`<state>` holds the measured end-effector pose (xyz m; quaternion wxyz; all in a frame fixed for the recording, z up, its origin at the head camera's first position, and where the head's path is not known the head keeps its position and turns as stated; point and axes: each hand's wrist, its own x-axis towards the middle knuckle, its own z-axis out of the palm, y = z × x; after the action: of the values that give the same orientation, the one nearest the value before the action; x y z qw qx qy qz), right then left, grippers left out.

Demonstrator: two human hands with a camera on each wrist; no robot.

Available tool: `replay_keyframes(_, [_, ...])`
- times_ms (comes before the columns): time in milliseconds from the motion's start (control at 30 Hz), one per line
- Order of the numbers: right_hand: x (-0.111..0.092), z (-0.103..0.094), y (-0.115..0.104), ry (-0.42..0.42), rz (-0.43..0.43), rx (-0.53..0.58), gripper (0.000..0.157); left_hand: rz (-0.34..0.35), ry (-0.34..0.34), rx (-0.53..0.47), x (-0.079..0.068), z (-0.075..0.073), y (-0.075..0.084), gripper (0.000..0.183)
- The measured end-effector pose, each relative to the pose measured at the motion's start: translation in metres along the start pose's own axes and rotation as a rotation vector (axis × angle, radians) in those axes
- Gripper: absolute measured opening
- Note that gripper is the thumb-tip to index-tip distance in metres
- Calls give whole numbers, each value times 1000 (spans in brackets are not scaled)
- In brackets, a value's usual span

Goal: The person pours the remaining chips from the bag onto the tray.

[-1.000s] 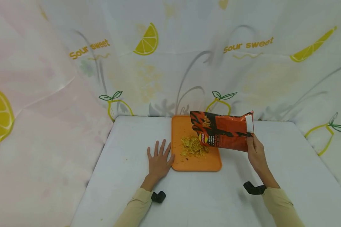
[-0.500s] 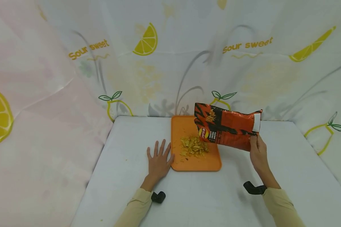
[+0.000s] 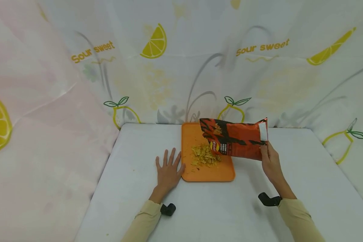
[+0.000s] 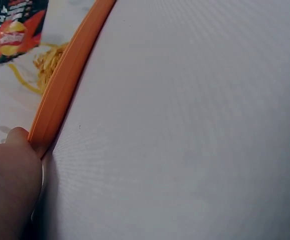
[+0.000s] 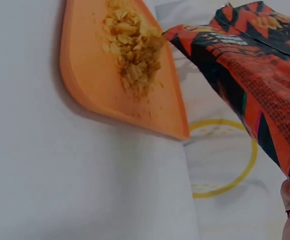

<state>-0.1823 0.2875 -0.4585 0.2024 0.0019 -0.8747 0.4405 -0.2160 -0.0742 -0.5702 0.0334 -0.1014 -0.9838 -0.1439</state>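
In the head view my right hand (image 3: 271, 163) grips the end of a red and black chip bag (image 3: 245, 139), held sideways with its other end over an orange tray (image 3: 210, 176). A pile of broken yellow chips (image 3: 206, 156) lies on the tray, partly covered by the bag in this view. My left hand (image 3: 168, 171) rests flat on the table with fingers spread, its thumb at the tray's left edge. The left wrist view shows that thumb (image 4: 17, 136) right against the tray's rim (image 4: 60, 95). From the right wrist, the bag (image 5: 255, 75) slopes down toward the chips (image 5: 132, 50).
The white table (image 3: 205, 211) carries the tray near its back edge. Behind it hangs a pale curtain (image 3: 181, 77) printed with lemons and lettering. A black wrist strap piece (image 3: 168, 209) sticks out from the left sleeve, another black piece (image 3: 269, 199) from the right.
The right hand first lifted the bag up and to the right, then brought it back down and left over the tray. The left hand and tray have stayed in place.
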Motion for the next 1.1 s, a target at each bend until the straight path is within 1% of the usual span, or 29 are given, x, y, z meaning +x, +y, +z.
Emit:
replay_keyframes(67, [1,0,-1,31,19,45,42,2,2,5,0,0,-1,63])
replay_keyframes(133, [3,1,-2,55,20,58,41,0,3,7,0,0,-2,63])
replay_keyframes(233, [2,-1,-3,8,2,16,41,-1,11,8,-1,0,-1,63])
replay_keyframes(333, [0,-3,-3,-23,12,-12,43,-1,15,7,-1,0,0,64])
replay_keyframes(433, [-1,-4,-3,-2,52,9,46,4,18,5,-1,0,0,63])
replay_keyframes(567, [-1,-5,-4,-14,32,-17,46,6,19,7,0,1,-1,63])
replay_keyframes(700, [-1,-7,-5,4,42,39,47,8,21,8,0,1,-1,63])
replay_keyframes(867, [-2,-7,-3,3,42,42,45,7,9,-13,0,-2,0,63])
replay_keyframes(1000, [-3,-7,-1,49,55,84,45,5,-4,-30,-1,-6,2,62])
replay_keyframes(1100, [-3,-7,-1,17,47,47,47,2,-8,-32,-2,-9,3,62])
